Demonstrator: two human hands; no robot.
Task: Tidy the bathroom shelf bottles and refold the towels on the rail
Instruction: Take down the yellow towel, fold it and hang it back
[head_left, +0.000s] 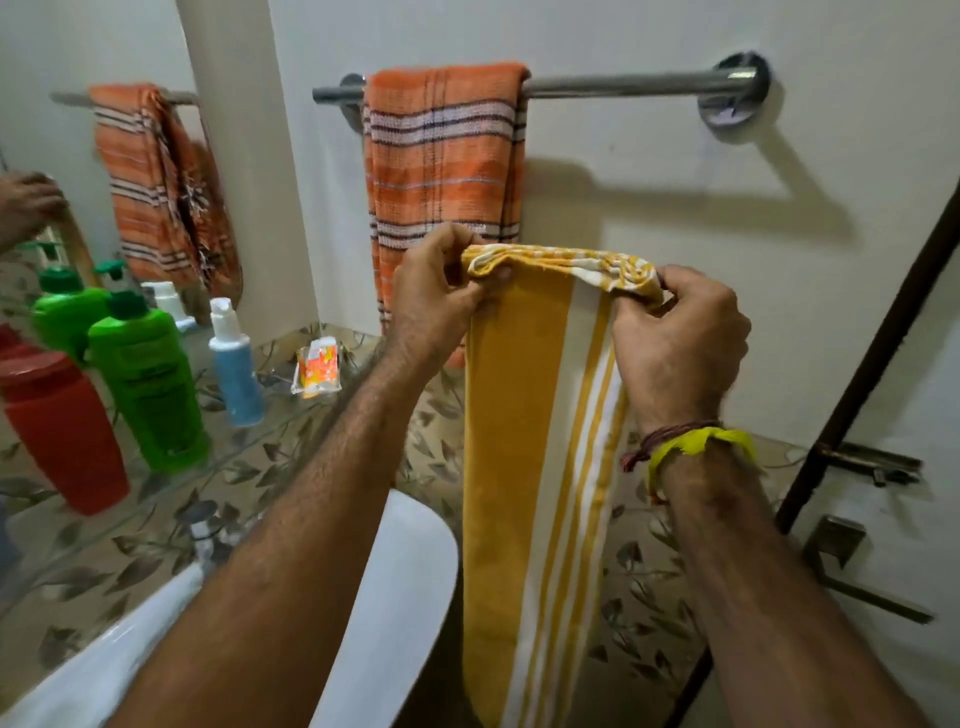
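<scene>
Nearest the camera, at about six o'clock, the rounded rim of a white ceramic basin (395, 597) sits below the forearms, with leaf-patterned tiles behind it. Just above, at centre, both hands hold a long mustard-yellow cotton towel with white stripes (524, 467). The left hand (434, 296) pinches its top corner at ten o'clock of the fold and the right hand (675, 343) is closed on the bunched opposite corner at two o'clock, so the cloth hangs straight and its edges can be lined up. That suggests a lengthwise fold being squared before hanging.

At nine o'clock a clear glass shelf (156, 488) carries a red plastic bottle (67, 431), a green plastic bottle with a dark green cap (148, 384), a small blue bottle with a white pump (236, 364) and an orange-and-white sachet (317, 371), all standing apart in a row; a mirror doubles them.

Farthest, at twelve o'clock, a chrome towel rail (623, 85) holds an orange striped woven towel (444, 171) on its left half. The right half is bare, so nothing seems to block the yellow towel going there.
</scene>
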